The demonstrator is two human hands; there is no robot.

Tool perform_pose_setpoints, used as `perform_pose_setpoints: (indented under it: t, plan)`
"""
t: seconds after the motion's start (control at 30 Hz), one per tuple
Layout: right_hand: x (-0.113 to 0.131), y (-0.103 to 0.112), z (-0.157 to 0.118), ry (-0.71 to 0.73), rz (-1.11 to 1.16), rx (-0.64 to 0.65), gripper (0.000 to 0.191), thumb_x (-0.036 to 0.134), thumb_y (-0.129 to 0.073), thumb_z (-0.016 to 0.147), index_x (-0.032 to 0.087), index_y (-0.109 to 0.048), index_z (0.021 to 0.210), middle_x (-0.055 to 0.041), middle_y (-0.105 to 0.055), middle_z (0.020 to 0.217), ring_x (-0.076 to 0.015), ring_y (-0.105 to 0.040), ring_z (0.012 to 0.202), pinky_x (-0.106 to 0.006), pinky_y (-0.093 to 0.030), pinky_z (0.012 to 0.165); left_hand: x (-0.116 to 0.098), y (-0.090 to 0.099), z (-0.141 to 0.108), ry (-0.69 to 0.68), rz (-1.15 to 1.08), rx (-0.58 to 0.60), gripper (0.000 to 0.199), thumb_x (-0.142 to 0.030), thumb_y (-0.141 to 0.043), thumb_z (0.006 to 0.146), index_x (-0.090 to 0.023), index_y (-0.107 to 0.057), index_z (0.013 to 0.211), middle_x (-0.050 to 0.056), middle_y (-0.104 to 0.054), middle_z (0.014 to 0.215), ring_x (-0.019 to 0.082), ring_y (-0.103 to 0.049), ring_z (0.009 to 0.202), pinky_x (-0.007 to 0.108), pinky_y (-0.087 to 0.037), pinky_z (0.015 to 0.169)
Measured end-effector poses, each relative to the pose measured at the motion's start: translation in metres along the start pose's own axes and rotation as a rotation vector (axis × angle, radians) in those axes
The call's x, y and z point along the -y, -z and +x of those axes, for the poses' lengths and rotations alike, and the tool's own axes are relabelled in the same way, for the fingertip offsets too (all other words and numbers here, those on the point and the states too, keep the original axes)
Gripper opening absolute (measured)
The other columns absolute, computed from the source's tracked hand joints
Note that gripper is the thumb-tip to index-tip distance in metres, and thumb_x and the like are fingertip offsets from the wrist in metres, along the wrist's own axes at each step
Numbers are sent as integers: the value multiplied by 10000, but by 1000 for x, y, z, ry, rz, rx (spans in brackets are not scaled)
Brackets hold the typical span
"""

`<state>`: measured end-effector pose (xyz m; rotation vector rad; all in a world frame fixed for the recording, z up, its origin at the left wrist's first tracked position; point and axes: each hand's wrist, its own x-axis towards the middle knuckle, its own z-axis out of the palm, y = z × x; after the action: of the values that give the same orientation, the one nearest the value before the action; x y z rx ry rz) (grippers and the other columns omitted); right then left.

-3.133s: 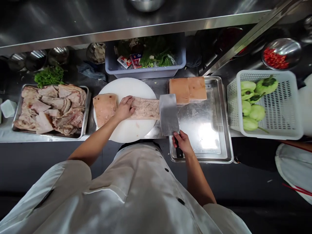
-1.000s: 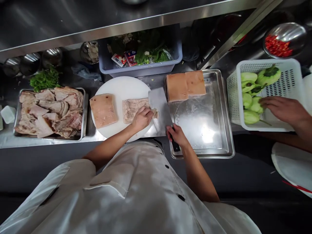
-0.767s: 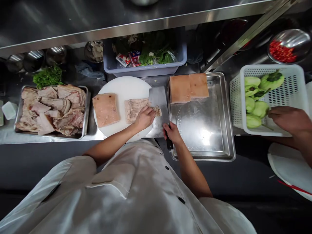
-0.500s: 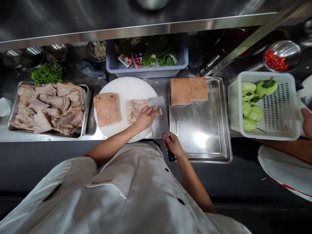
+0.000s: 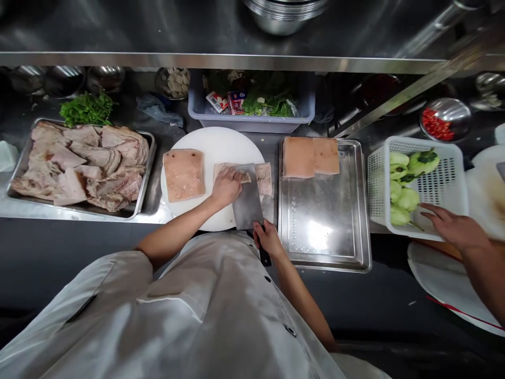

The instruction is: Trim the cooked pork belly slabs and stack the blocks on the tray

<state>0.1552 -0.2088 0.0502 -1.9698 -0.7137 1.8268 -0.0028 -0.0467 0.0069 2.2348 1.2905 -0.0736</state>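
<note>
A round white cutting board point(image 5: 213, 142) carries two slabs of pork belly. The left slab point(image 5: 183, 174) lies skin side up, untouched. My left hand point(image 5: 225, 185) presses down on the right slab point(image 5: 264, 178), which lies meat side up. My right hand point(image 5: 268, 239) grips the black handle of a cleaver point(image 5: 248, 201), whose wide blade stands across that slab just right of my left fingers. A short cut piece lies to the right of the blade.
A steel tray point(image 5: 323, 231) on the right holds two trimmed pork blocks point(image 5: 311, 156). A tray point(image 5: 147, 173) heaped with cooked pork sits left. A grey bin point(image 5: 252, 122) of scraps stands behind. Another person's hand point(image 5: 453, 227) touches a white basket point(image 5: 450, 173) of green eggplants.
The long pork strip was cut in two. The cleaver moved left along the right slab and my left hand shifted left with it. The other person's hand came back to the basket.
</note>
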Motion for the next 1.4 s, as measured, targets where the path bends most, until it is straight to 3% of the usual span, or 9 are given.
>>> perform_pose_setpoints:
  t: [0.17,0.3,0.57,0.7,0.8,0.97,1.13,1.23,1.4]
  plan:
    - [27,-24,33,-51,119,-66,365,569,-615,885,262,-422,838,101,-507,528,-100,-459,336,-221,-344,328,43,6,-14,180,-64,-158,240,-197,-555,956,-117,-715,1116,178,-685,1126,350,-598,1100,471,-495,962]
    - [17,-24,16,-32,66,2,371,574,-604,893,252,-433,824,94,-522,539,-90,-460,338,-216,-351,340,61,0,-31,106,-172,-152,249,-201,-535,985,-124,-711,1144,159,-697,1140,315,-601,1095,444,-512,1008]
    - [35,-54,47,-23,132,-72,357,576,-599,884,259,-442,832,95,-509,534,-101,-451,340,-227,-348,332,46,-17,-56,-3,-189,-180,323,-221,-534,1020,-129,-667,1300,177,-689,1230,320,-604,1114,461,-550,987]
    - [14,-52,7,19,-39,-6,347,536,-558,950,245,-471,782,76,-517,490,-100,-467,347,-224,-364,387,47,-15,-59,-84,-135,-144,244,-172,-555,993,-125,-714,1173,178,-698,1167,318,-622,1094,456,-542,994]
    - [1,-50,-20,-8,-13,-55,353,551,-565,952,244,-480,802,81,-514,510,-97,-465,355,-224,-372,393,47,-12,-57,-131,-84,-127,203,-166,-557,993,-128,-732,1087,169,-710,1127,317,-629,1111,451,-522,1016]
    - [14,-60,-6,-90,169,-189,432,633,-641,854,259,-424,843,103,-511,550,-91,-448,345,-219,-362,336,44,-11,-45,-134,-83,-120,215,-170,-516,1016,-125,-720,1065,175,-713,1114,323,-621,1128,473,-495,1005]
    - [23,-71,16,-86,180,-115,433,628,-646,817,254,-433,864,114,-510,537,-84,-440,333,-207,-354,315,41,-21,-39,30,-154,-153,192,-177,-521,1011,-106,-687,1075,192,-668,1134,336,-583,1121,466,-479,994]
    - [24,-73,16,-66,173,-54,408,605,-635,828,251,-436,865,114,-516,551,-78,-444,334,-201,-351,319,39,-22,-40,12,-137,-126,195,-137,-512,997,-95,-678,1091,197,-654,1122,347,-569,1131,481,-469,1000]
    - [52,-83,7,-39,123,25,371,576,-620,870,251,-442,884,114,-514,577,-75,-451,348,-200,-365,334,59,6,-55,12,-82,-176,213,-132,-477,1004,-158,-665,1101,166,-649,1114,342,-566,1092,504,-469,974]
